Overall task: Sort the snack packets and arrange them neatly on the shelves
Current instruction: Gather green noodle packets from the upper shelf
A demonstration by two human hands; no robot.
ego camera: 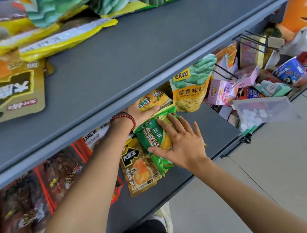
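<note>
Fingers of the left hand [140,114] hidden behind the green packet [152,137]; yellow packets [68,39] up top blurred.

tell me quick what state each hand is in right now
Left hand: at the top of the green packet, fingers hidden, cannot tell.
Right hand: open, fingers spread flat on the green packet.

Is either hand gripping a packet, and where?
Right hand presses flat on the green packet, no grip. Left hand sits at its top edge; fingers hidden, grip cannot be told.
</note>
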